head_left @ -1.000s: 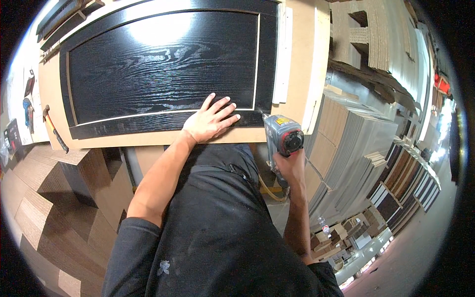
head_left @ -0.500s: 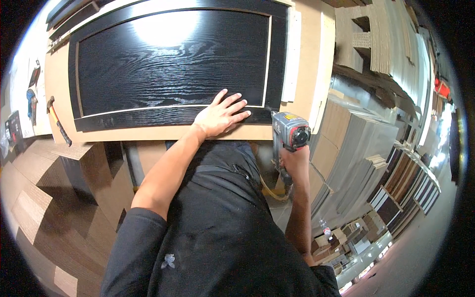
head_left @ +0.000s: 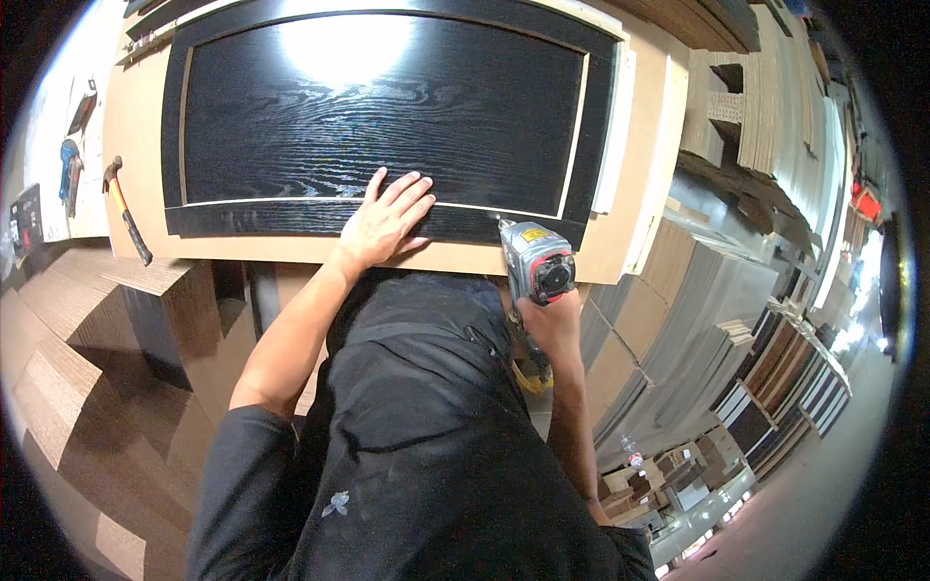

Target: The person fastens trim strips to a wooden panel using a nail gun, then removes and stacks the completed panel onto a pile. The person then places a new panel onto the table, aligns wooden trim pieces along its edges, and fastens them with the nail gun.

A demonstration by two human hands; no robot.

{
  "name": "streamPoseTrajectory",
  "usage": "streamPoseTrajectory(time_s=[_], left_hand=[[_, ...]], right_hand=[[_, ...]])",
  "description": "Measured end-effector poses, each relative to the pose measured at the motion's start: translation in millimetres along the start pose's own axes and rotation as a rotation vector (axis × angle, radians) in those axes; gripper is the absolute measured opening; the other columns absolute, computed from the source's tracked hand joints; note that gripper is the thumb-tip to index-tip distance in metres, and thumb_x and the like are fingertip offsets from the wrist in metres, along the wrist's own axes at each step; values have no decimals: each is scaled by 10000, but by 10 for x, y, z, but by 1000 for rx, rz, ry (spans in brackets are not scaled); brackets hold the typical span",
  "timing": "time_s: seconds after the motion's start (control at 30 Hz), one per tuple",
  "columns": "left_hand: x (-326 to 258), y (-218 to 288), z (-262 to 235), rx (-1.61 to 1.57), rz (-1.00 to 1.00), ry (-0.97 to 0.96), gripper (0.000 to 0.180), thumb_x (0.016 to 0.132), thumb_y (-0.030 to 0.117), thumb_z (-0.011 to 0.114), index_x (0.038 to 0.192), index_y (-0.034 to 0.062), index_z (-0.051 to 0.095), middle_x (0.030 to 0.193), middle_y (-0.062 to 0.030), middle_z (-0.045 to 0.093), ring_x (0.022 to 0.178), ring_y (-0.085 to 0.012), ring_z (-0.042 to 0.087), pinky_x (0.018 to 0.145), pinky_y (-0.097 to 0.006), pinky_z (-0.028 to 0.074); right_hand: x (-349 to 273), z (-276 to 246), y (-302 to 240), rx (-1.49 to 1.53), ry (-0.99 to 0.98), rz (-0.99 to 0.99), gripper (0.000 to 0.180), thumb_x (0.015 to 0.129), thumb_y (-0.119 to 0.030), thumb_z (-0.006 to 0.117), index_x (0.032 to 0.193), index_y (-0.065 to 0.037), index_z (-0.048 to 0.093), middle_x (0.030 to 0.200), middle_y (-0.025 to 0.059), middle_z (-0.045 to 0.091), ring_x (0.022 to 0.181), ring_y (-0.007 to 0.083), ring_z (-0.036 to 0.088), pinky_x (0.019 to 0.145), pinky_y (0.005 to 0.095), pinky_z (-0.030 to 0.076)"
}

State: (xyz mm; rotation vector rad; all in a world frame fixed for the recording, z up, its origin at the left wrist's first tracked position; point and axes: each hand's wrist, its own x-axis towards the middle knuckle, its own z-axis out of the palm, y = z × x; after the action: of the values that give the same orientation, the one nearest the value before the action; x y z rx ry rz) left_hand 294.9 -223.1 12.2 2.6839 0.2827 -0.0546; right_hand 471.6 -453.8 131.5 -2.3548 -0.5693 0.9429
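Head view, looking down. Black wood-grain panel (head_left: pixel 387 126) lies flat on the tan worktop (head_left: pixel 136 126), its lower border near the worktop's front edge. A bright patch of light reflects off the panel's upper part. Thin pale strip (head_left: pixel 573 136) visible along the inner edge of the panel's border, lower and right sides.

Left hand (head_left: pixel 386 223): palm down on the lower part of the panel, fingers spread apart and reaching over the border onto the centre field. Grip apart, nothing clasped.

Right hand (head_left: pixel 554 318): grip closed around the handle of a grey nail gun (head_left: pixel 539 254), with a yellow label on top and a red-and-black round end facing the wearer. Nose of the tool is at the panel's lower border, toward its right corner; cannot tell whether it touches.

Left of the panel: hammer (head_left: pixel 126 208) with orange-and-black handle, lying on the worktop, handle end toward the front edge. Farther left, a blue tool (head_left: pixel 69 167) on a white surface. Right of the panel: white strip (head_left: pixel 616 131) alongside its short edge. Beyond the worktop, right: stacked boards (head_left: pixel 693 310), and a red object (head_left: pixel 865 201) in the background.
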Motion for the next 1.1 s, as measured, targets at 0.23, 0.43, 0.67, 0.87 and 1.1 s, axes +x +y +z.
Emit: streamPoseTrajectory(time_s=[0.23,0.43,0.67,0.87,1.1], left_hand=[[5,0,2,8,25,7,658,852,491,696,1365,100,559,1505,-85,457,1439,-268,357,1201,-581,209],[-2,-21,27,-10,31,29,657,834,480,715,1344,95,567,1499,-79,463,1433,-267,366,1198,-588,213],[20,-10,40,-29,38,35,670,816,463,732,1356,104,565,1507,-89,460,1433,-281,370,1191,-589,217],[7,-38,35,-2,40,19,656,831,486,709,1350,109,573,1513,-91,454,1438,-275,359,1190,-592,213],[-7,-22,-3,-30,44,-17,643,876,466,675,1376,82,546,1523,-93,429,1455,-256,330,1211,-564,188]], right_hand=[[-17,-17,-153,-52,-75,208,199,707,-60,695,888,23,685,790,204,707,803,343,723,746,405,549],[-18,-10,-316,-67,-23,117,209,705,-66,704,897,16,691,811,209,710,819,333,729,760,409,555],[-3,14,-363,-48,-37,168,210,710,-66,699,906,9,691,832,208,714,846,344,730,771,413,558],[21,91,-360,-101,54,72,185,726,-77,690,891,5,697,821,204,716,860,376,721,777,421,558],[-59,185,-481,-139,-28,140,181,737,-100,714,876,14,701,826,218,716,849,352,732,766,401,558]])
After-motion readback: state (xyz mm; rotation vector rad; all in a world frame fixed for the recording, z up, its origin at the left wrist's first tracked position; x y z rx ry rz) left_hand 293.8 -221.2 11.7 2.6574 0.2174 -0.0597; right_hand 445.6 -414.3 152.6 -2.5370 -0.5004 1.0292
